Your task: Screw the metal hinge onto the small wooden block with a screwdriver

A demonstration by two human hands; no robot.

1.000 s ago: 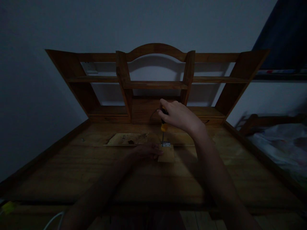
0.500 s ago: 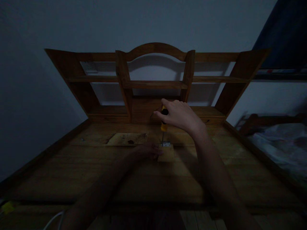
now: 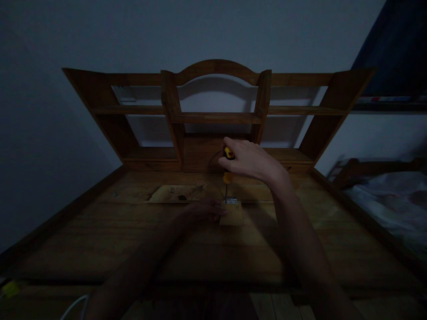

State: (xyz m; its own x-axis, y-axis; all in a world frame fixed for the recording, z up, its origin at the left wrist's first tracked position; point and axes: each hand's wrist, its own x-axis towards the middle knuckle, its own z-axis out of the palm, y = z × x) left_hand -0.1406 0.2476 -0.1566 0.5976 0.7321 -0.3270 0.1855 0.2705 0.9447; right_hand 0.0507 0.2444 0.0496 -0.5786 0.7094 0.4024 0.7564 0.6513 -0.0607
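My right hand (image 3: pixel 248 158) is closed round the yellow and black handle of a screwdriver (image 3: pixel 227 178), which stands upright with its shaft pointing down. The tip meets the left part of a small silver metal hinge (image 3: pixel 231 200); any screw under it is too small to make out. That hinge lies at the far edge of a small pale wooden block (image 3: pixel 232 215) on the desk. My left hand (image 3: pixel 208 210), in shadow, grips the block's left edge, its fingertips close to the screwdriver's tip.
The wooden desk top (image 3: pixel 133 240) has a pale, damaged patch (image 3: pixel 176 192) left of the hinge. Behind it rises a wooden shelf unit (image 3: pixel 216 117) against the wall. A white cable (image 3: pixel 74 306) and a yellow thing (image 3: pixel 10 289) are at the lower left.
My right thumb and fingers have shifted slightly to the right round the handle, and the handle appears turned. My left hand, the block and the hinge stay put.
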